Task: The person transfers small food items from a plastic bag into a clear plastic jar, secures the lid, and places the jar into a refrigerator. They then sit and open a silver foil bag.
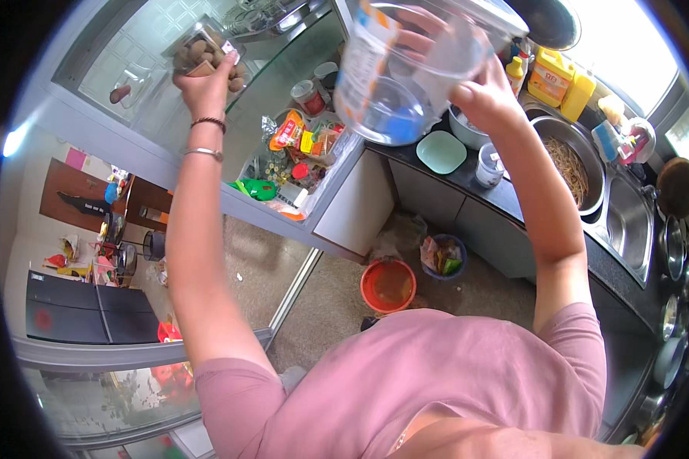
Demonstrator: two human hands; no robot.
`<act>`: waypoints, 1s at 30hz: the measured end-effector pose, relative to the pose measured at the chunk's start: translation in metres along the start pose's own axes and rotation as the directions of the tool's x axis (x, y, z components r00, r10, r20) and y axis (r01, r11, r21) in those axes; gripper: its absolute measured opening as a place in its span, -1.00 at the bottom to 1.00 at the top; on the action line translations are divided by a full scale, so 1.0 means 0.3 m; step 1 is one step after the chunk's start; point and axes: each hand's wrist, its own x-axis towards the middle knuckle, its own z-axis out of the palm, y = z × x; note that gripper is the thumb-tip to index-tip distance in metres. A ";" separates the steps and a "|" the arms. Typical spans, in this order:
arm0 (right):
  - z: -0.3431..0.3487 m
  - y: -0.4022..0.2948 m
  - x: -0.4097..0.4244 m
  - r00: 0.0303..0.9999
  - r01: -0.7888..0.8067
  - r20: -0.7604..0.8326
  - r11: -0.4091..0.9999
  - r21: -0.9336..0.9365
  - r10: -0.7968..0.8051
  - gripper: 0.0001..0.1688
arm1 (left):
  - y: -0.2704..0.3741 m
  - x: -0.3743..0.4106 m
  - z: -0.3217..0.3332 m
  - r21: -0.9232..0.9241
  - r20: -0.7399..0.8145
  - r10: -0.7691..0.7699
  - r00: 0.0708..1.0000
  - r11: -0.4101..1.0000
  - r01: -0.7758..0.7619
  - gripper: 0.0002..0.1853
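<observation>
Up at the glass cabinet shelf, my left hand (205,86) is on a clear plastic container (205,50) of round brown items that look like dried fruit or nuts. Raised at the top centre, my right hand (488,94) grips a large clear plastic jar (405,74) with an orange-and-white label; the jar looks empty apart from a blue patch near its base. Below and between the hands, a lower cabinet shelf holds an orange food packet (287,131), a red-filled jar (308,98) and a green bag (256,189). A pale green bowl (441,152) stands on the black counter below the jar.
A white-lidded tub (490,166), a metal basin of brown strips (568,166), yellow detergent bottles (550,74) and a steel sink (628,229) line the counter at right. On the floor stand a red bucket (388,286) and a blue bin (445,258). Grey sliding-door frames are at left.
</observation>
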 end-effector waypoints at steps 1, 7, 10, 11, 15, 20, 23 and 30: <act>-0.019 -0.014 -0.032 0.999 -0.035 -0.038 0.999 -0.013 0.035 0.38 | 0.039 -0.053 0.069 0.103 -0.152 0.070 0.986 0.993 -0.055 -0.07; -0.072 0.027 -0.190 0.976 -0.094 -0.178 0.983 0.159 0.123 0.30 | -0.047 0.031 0.149 0.363 -0.220 0.129 0.967 0.931 -0.042 0.24; -0.088 0.097 -0.230 0.968 -0.183 -0.141 0.970 0.158 0.206 0.34 | -0.056 0.027 0.139 0.449 -0.218 0.180 0.959 0.891 -0.065 0.29; -0.097 0.118 -0.252 0.960 -0.224 -0.133 0.960 0.168 0.247 0.40 | -0.059 0.007 0.146 0.504 -0.227 0.304 0.925 0.849 -0.156 0.26; -0.138 0.161 -0.326 0.938 -0.296 -0.148 0.947 0.129 0.313 0.45 | -0.048 -0.081 0.138 0.822 0.066 0.648 0.759 0.396 -0.410 -0.06; -0.111 0.151 -0.372 0.930 -0.319 -0.168 0.945 0.075 0.328 0.45 | -0.066 -0.093 0.127 0.895 0.126 0.522 0.843 0.306 -0.323 -0.31; -0.081 0.140 -0.412 0.921 -0.337 -0.186 0.940 0.055 0.342 0.38 | -0.097 -0.086 0.115 0.886 0.136 0.563 0.815 0.299 -0.354 -0.36; 0.050 0.130 -0.609 0.851 -0.384 -0.306 0.904 0.190 0.426 0.31 | -0.050 -0.194 0.080 0.789 0.158 0.605 0.780 0.398 -0.468 -0.46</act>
